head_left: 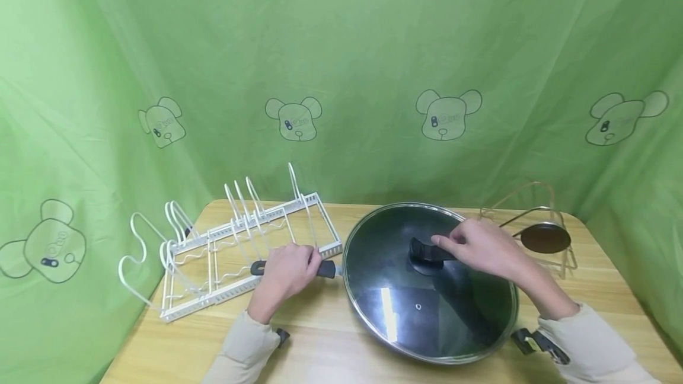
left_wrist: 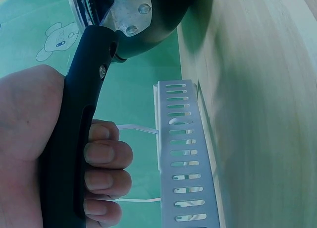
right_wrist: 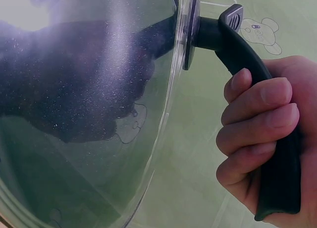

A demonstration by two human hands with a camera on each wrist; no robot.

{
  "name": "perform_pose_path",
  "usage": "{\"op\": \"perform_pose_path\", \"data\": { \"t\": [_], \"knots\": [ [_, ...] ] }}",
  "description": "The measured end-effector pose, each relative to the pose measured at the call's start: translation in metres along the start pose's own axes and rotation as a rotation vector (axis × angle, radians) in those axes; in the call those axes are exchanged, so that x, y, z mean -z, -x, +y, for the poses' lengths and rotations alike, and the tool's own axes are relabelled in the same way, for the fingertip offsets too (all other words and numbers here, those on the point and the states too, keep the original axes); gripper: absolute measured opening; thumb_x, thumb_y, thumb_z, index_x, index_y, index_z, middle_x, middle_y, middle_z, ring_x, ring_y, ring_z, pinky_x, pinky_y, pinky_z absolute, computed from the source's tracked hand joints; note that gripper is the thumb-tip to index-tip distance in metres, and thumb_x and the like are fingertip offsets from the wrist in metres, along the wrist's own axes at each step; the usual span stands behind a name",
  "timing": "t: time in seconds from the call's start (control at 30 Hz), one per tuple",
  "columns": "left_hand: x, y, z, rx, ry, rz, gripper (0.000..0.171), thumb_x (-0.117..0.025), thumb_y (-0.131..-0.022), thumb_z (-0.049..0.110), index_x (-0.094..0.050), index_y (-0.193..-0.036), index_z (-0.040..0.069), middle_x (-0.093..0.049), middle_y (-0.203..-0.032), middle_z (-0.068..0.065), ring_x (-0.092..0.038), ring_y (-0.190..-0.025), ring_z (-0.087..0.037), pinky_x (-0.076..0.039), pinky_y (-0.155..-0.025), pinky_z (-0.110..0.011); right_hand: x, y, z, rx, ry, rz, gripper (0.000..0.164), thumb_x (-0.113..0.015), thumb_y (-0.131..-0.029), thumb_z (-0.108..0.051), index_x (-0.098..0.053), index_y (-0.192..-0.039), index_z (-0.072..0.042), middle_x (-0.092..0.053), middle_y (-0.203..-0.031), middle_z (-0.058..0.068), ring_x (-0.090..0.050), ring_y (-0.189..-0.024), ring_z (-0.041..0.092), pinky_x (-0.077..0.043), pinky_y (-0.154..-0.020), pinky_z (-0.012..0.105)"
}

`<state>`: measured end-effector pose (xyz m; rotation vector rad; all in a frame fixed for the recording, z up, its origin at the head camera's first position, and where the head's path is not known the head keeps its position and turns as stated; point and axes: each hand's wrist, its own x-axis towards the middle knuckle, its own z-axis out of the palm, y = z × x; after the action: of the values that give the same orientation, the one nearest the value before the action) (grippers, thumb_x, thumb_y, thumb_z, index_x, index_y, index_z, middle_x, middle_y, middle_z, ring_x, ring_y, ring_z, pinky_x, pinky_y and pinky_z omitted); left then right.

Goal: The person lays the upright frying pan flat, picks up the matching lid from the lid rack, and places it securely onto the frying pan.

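Observation:
A large frying pan with a glass lid (head_left: pixel 384 289) on it takes up the middle right of the table in the head view. My left hand (head_left: pixel 288 268) grips the pan's black handle (left_wrist: pixel 74 114), its fingers curled round it. Rivets on a metal bracket (left_wrist: pixel 131 10) join that handle to the pan. My right hand (head_left: pixel 482 245) holds the lid's black curved handle (right_wrist: pixel 277 153), fingers wrapped about the grip. The lid's metal rim lines up with the pan's edge in the head view, and most of the pan is hidden beneath it.
A white wire rack (head_left: pixel 224 295) with tall loops lies left of the pan, close behind my left hand. At the back right stands a thin metal wire stand (head_left: pixel 562 218) with a dark round disc (head_left: pixel 545 237). Green curtains (head_left: pixel 363 46) surround the wooden table (head_left: pixel 320 336).

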<state>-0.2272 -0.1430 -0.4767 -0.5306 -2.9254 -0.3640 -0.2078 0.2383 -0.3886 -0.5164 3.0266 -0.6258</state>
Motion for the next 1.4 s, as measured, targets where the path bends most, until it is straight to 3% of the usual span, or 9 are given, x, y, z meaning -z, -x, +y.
{"op": "perform_pose_path", "data": {
  "t": [0.53, 1.1, 1.4],
  "knots": [
    [0.0001, 0.0023, 0.0008, 0.011, -0.008, -0.005, 0.049, -0.046, -0.107, 0.033, -0.045, -0.059, 0.021, -0.044, -0.052, 0.005, -0.045, -0.047, -0.013, -0.038, -0.043, -0.030, -0.0046, -0.0008, 0.0008, 0.013, -0.006, -0.010, 0.057, -0.061, -0.101, -0.050, -0.044, -0.054, -0.022, -0.036, -0.048, -0.011, -0.030, -0.043, 0.006, -0.025, -0.042, 0.021],
    [0.0022, 0.0011, 0.0011, -0.007, -0.002, 0.019, 0.049, -0.044, -0.106, 0.033, -0.046, -0.059, 0.023, -0.044, -0.051, 0.007, -0.044, -0.046, -0.011, -0.038, -0.043, -0.029, -0.0002, -0.0024, 0.0004, 0.018, 0.008, -0.066, 0.056, -0.056, -0.103, -0.050, -0.049, -0.056, -0.021, -0.040, -0.049, -0.009, -0.039, -0.042, 0.008, -0.034, -0.042, 0.025],
    [0.0025, 0.0005, 0.0007, -0.003, 0.006, 0.004, 0.048, -0.044, -0.106, 0.032, -0.046, -0.059, 0.022, -0.044, -0.051, 0.006, -0.044, -0.046, -0.012, -0.038, -0.043, -0.029, -0.0009, -0.0012, 0.0003, 0.024, 0.036, -0.041, 0.055, -0.058, -0.103, -0.047, -0.049, -0.055, -0.022, -0.037, -0.050, -0.010, -0.034, -0.044, 0.008, -0.031, -0.044, 0.025]
  ]
}}
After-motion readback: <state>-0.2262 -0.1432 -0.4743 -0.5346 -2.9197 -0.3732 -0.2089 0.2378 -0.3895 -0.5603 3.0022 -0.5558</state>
